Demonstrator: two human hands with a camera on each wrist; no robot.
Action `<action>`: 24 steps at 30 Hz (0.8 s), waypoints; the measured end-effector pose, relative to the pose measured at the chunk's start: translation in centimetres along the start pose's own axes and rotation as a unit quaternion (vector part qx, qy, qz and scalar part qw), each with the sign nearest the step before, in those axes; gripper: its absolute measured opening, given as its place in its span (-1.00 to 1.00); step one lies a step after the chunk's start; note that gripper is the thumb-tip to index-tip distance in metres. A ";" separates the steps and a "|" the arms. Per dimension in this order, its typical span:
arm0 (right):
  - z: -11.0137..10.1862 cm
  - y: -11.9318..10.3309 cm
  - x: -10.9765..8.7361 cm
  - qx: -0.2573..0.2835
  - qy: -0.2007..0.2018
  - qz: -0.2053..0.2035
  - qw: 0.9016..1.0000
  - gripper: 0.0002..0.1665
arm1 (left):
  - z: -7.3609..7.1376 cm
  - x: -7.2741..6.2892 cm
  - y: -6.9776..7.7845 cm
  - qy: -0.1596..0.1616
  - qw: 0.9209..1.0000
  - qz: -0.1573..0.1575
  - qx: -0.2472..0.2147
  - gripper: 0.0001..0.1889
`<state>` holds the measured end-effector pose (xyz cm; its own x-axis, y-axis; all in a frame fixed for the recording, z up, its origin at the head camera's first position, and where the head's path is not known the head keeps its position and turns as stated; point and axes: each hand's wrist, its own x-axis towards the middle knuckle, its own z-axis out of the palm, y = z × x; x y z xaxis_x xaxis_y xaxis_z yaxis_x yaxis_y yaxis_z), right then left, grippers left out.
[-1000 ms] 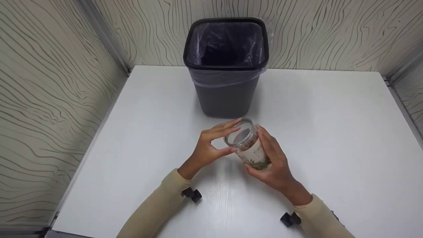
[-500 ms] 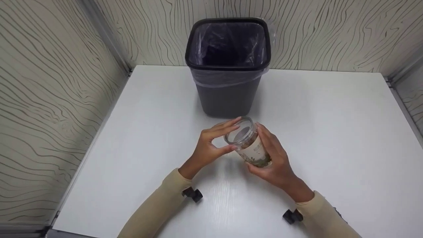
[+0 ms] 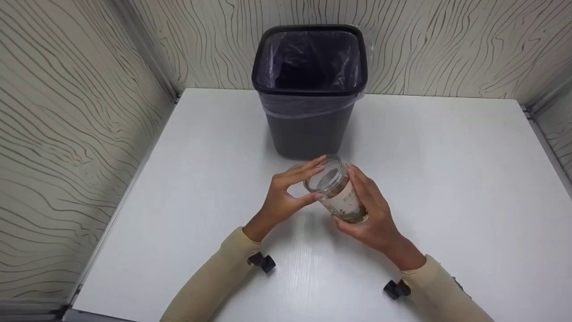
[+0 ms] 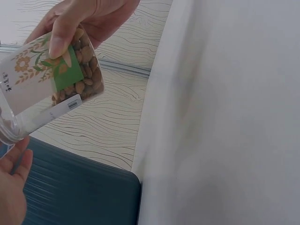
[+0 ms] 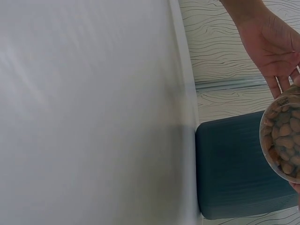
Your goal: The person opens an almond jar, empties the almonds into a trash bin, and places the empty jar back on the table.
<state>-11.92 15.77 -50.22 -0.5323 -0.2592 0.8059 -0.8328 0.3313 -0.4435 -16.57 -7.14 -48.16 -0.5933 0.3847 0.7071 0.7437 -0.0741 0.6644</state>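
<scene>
A clear plastic jar of almonds is held tilted above the white table, its mouth end up and to the left. My right hand grips the lower body from the right. Around the clear rim, my left hand spreads its fingers over the far side, with the thumb on the near side. In the left wrist view the jar shows a floral label and a green patch, with almonds gathered at the base. The right wrist view shows the jar's round base, cut off by the frame edge.
A dark trash bin with a clear plastic liner stands at the back of the white table, just beyond the jar. Wood-patterned panels enclose the table at the back and sides.
Both hands and the jar have risen slightly toward the bin in the head view. The grip on the jar looks the same.
</scene>
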 end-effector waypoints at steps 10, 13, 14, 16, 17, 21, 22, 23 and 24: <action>0.0 0.1 0.1 -0.002 -0.001 0.000 1.000 0.13 | 0.2 0.1 0.3 0.013 1.000 -0.002 -0.001 -0.44; -0.1 0.1 0.1 -0.003 -0.003 0.002 1.000 0.14 | 0.3 0.2 0.3 0.018 1.000 -0.001 0.006 -0.44; -0.1 0.1 0.1 -0.003 -0.003 0.002 1.000 0.14 | 0.3 0.2 0.4 0.020 1.000 -0.001 0.009 -0.45; -0.1 0.1 0.1 -0.004 -0.003 0.002 1.000 0.14 | 0.3 0.2 0.4 0.024 1.000 -0.003 0.014 -0.45; -0.1 0.2 0.1 -0.004 -0.003 0.002 1.000 0.14 | 0.4 0.2 0.4 0.026 1.000 -0.004 0.017 -0.45; -0.1 0.3 0.2 -0.005 -0.003 0.002 1.000 0.13 | 0.5 0.1 0.5 0.034 0.999 -0.012 0.026 -0.45; -0.1 0.4 0.2 -0.006 -0.003 0.002 1.000 0.13 | 0.5 0.1 0.5 0.036 0.999 -0.013 0.027 -0.45; 0.0 0.4 0.1 -0.007 -0.003 0.002 1.000 0.13 | 0.6 0.1 0.5 0.038 0.999 -0.014 0.028 -0.46; 0.0 0.4 0.1 -0.007 -0.002 0.001 1.000 0.13 | 0.6 0.1 0.6 0.040 0.999 -0.015 0.028 -0.46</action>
<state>-12.35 15.91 -50.29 -0.5352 -0.2623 0.8029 -0.8291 0.3451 -0.4399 -16.02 -6.56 -47.87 -0.6369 0.3108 0.7055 0.7397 -0.0112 0.6728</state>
